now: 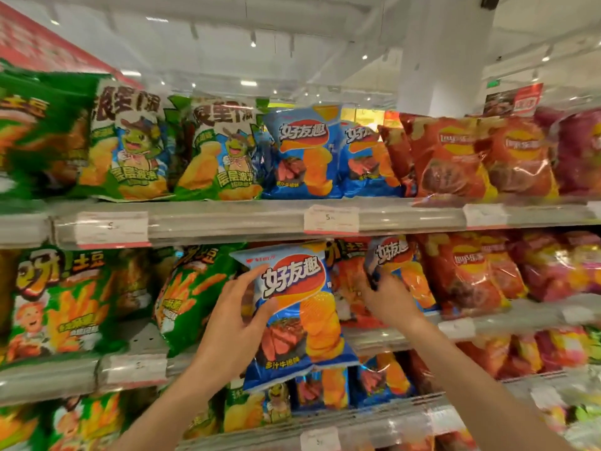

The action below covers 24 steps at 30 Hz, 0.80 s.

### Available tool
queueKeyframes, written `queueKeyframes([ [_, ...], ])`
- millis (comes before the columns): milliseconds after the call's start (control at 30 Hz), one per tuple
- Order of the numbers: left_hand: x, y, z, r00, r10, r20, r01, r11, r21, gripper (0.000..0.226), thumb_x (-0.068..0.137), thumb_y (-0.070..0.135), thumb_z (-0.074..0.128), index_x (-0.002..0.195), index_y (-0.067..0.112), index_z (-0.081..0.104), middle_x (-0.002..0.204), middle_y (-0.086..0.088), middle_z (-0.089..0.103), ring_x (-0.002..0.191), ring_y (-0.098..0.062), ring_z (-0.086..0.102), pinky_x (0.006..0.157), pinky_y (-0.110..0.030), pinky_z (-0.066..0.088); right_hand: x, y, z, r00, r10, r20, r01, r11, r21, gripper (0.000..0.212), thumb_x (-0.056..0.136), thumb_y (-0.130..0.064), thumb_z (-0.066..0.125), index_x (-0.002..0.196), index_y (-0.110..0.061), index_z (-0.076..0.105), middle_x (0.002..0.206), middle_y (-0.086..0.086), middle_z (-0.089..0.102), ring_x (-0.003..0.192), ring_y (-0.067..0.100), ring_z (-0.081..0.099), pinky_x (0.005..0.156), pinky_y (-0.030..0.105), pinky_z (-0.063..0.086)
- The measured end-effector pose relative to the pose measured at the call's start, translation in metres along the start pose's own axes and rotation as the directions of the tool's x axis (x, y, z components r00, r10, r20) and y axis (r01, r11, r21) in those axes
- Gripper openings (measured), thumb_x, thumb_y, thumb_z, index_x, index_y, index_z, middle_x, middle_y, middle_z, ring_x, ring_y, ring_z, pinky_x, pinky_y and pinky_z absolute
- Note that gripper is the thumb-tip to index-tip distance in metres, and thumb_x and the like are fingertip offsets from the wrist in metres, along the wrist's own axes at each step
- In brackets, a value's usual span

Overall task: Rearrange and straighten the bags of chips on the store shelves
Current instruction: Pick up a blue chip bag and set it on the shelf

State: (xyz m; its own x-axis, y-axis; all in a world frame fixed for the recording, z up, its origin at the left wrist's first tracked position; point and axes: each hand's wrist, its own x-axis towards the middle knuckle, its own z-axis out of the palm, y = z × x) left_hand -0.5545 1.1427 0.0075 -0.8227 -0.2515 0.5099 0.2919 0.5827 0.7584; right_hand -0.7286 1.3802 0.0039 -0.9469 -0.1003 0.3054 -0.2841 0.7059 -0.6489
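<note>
Three shelf tiers across the frame, packed with chip bags. Top shelf [227,219] in the upper half: green bags [130,141] at upper left, two blue bags [302,154] at centre, red bags [452,157] at upper right, purple-pink ones at the far right edge. Middle shelf [507,323] across the centre: green bags [55,304] at left with a bare gap beside them, red bags [468,271] at right. Bottom shelf [390,415] in the lower part of the frame, with green, blue and red bags, blurred. White price tags [331,219] along the shelf edges, print unreadable.

At frame centre, in front of the middle shelf, a large blue bag [302,317] held clear of the row, tilted with its top toward the left. Left hand [234,317] gripping its left edge, thumb across the front face, fingers [237,281] curled behind. Just right of centre, a second blue bag [400,268] standing on the middle shelf, its upper left corner crumpled. Right hand [387,297] clasping that bag's lower left part, fingers wrapped round the foil, mostly hidden behind it.
</note>
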Motion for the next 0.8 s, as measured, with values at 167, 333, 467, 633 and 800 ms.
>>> queueKeyframes([
  [167,-0.004,0.008,0.002,1.0,0.014,-0.014,-0.014,1.0,-0.002,0.047,0.091,0.045,0.061,0.122,0.07,0.038,0.133,0.019,0.047,0.119,0.002,0.048,0.094,-0.024,0.049,0.011,0.009,0.021,0.988,0.062,0.139,-0.07,0.996,0.05,0.066,0.087,-0.071,0.047,0.112,-0.01,0.055,0.095,0.012,0.07,0.091,0.034,0.066,0.076,0.043,0.052],
  [333,-0.005,0.012,0.008,0.998,0.003,-0.058,-0.001,0.999,0.037,0.048,0.084,0.056,0.058,0.128,0.067,0.039,0.125,0.021,0.047,0.113,0.005,0.049,0.095,-0.037,0.053,0.009,0.007,0.011,0.995,-0.016,0.095,0.003,0.99,0.138,0.059,0.088,-0.064,0.055,0.121,-0.015,0.056,0.078,0.0,0.07,0.077,0.023,0.066,0.069,0.038,0.052],
  [467,-0.005,0.018,0.017,0.997,0.009,-0.071,-0.004,0.998,0.063,0.052,0.083,0.054,0.059,0.132,0.06,0.042,0.123,0.018,0.049,0.107,0.009,0.049,0.09,-0.029,0.052,0.009,0.002,-0.025,0.997,-0.056,0.048,0.05,0.993,0.105,0.071,0.088,-0.062,0.058,0.14,-0.015,0.048,0.103,0.007,0.072,0.101,0.029,0.065,0.08,0.036,0.049],
  [633,0.003,0.026,0.037,0.998,0.009,-0.064,-0.003,0.995,0.098,0.052,0.089,0.046,0.062,0.137,0.053,0.043,0.125,0.021,0.048,0.113,0.008,0.048,0.097,-0.032,0.051,0.007,0.019,-0.08,0.996,-0.011,0.086,0.004,0.996,0.085,0.081,0.085,-0.067,0.059,0.147,-0.016,0.044,0.133,0.012,0.06,0.122,0.032,0.056,0.092,0.037,0.046],
  [800,0.021,0.035,0.069,0.996,0.07,-0.06,-0.059,0.984,0.171,0.051,0.096,0.038,0.062,0.141,0.045,0.041,0.127,0.014,0.048,0.11,0.005,0.046,0.094,-0.019,0.04,-0.004,0.061,-0.12,0.999,0.023,0.048,-0.028,0.994,0.103,0.081,0.082,-0.067,0.061,0.144,-0.016,0.047,0.109,0.008,0.066,0.109,0.029,0.062,0.089,0.039,0.05],
])
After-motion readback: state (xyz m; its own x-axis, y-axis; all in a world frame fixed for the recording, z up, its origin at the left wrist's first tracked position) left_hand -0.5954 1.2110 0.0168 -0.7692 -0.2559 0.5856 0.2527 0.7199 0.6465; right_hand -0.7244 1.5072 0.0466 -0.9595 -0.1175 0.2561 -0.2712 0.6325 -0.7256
